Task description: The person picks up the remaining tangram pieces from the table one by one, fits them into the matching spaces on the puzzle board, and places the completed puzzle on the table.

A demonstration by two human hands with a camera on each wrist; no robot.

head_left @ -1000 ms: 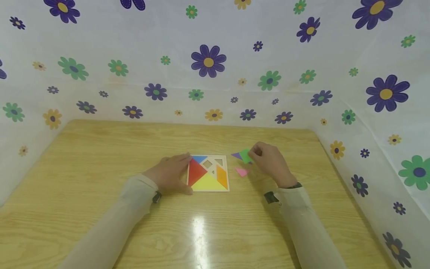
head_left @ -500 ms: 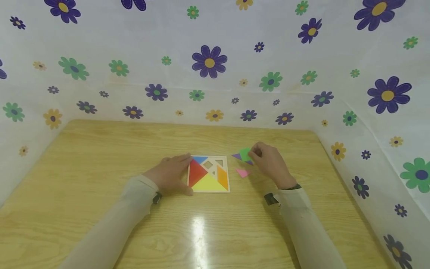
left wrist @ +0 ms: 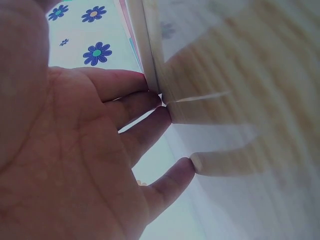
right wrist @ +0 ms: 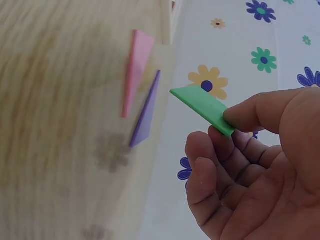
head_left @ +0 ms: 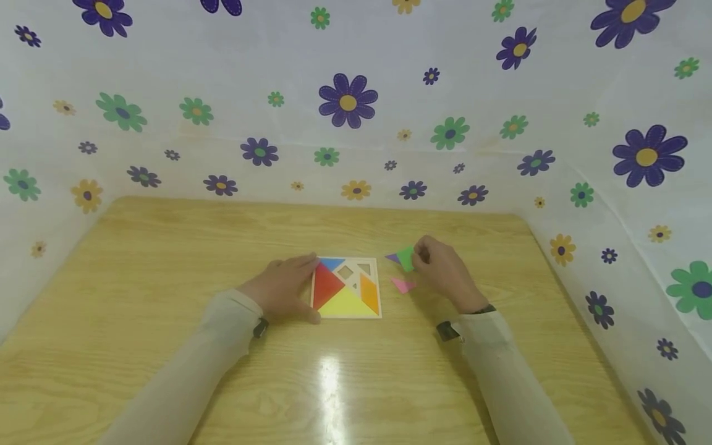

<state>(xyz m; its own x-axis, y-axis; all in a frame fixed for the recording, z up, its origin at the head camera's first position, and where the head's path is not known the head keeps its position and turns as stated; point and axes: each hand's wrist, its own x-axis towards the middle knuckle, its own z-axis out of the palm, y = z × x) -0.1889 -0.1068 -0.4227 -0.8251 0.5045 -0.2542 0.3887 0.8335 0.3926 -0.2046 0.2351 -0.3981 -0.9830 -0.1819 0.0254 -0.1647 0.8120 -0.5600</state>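
Observation:
My right hand (head_left: 445, 269) pinches a green tangram piece (right wrist: 202, 106) between thumb and fingers, raised above the table in the right wrist view. Below it lie a purple triangle (right wrist: 146, 117) and a pink triangle (right wrist: 137, 70). In the head view the green piece partly covers the purple one. My left hand (head_left: 280, 287) rests along the left side of a square tangram board (head_left: 355, 266), fingers extended, fingertips at its edge in the left wrist view. Red (head_left: 326, 287), yellow (head_left: 349, 305), orange (head_left: 369, 293) and blue (head_left: 330, 263) pieces lie in the board, beside several cut-out openings near its upper right.
The wooden table (head_left: 267, 383) runs back to a white flowered cloth (head_left: 278, 68) that stands behind it and along both sides. A bright light reflection (head_left: 329, 377) shows on the tabletop in front of the board.
The green piece turns slightly in my right fingers, and the purple triangle's right corner, visible half a second ago, is now hidden. My left hand stays at the board.

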